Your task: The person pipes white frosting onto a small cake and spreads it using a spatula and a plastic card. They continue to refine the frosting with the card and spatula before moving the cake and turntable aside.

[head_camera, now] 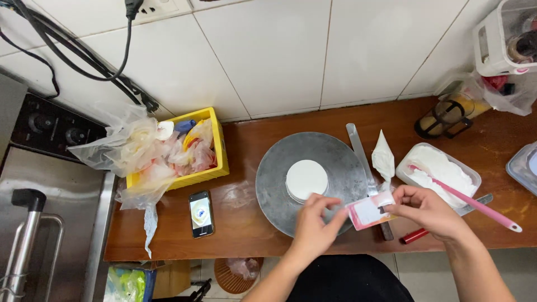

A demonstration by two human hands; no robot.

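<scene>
A small round white cake sits in the middle of a grey metal turntable on a brown wooden counter. Just in front of it, both my hands hold a small flat white card with a pink edge. My left hand pinches its left end and my right hand grips its right end. A long metal spatula lies along the turntable's right side, next to a white piping bag.
A clear tub of white cream holds a pink spatula. A yellow crate stuffed with plastic bags stands at the left, a phone in front of it. A red pen lies near the counter's edge. Jars and containers stand at the back right.
</scene>
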